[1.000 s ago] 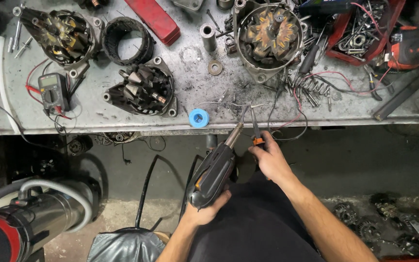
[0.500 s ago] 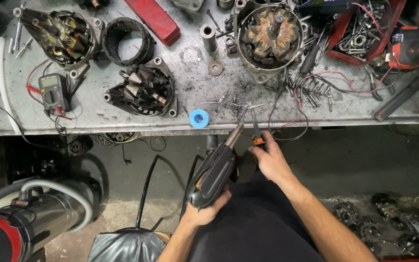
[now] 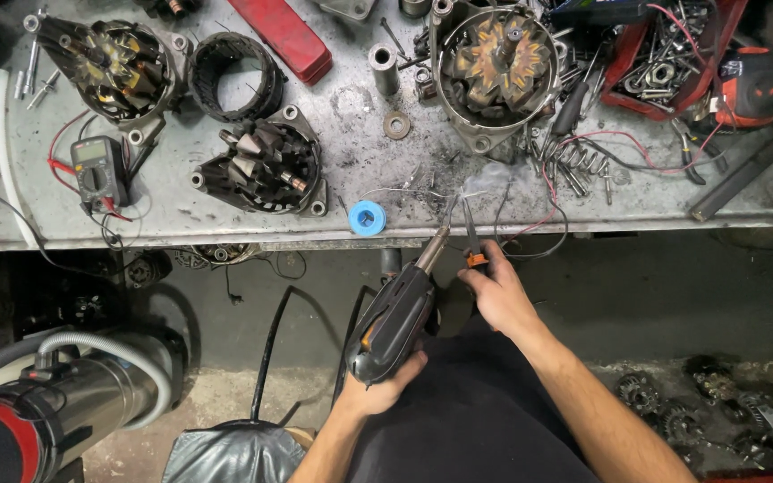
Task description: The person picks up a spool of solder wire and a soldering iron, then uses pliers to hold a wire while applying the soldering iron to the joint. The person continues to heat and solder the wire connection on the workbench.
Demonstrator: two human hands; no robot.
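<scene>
Soldering gun, the chunky dark one with an orange trigger, sits in the left hand, which is wrapped around the butt end of its grip just below the bench edge, with the metal tip angled up to the thin wires lying at the front lip of the workbench. Right hand is closed around a pair of orange-handled pliers, whose nose points up at that same wire spot, right beside the gun's tip, and a bit of smoke haze hangs over it. So both hands are clamped on tools, close together but not touching. Just left of the tip there's a small blue spool on the bench edge. Further back on the same head view: 1 open alternator housing with its rotor, another alternator half near the middle, a stator ring, a multimeter with red leads on the left, and a red tray of screws and bits on the right. Down on the floor at left is a vacuum with a grey hose.
</scene>
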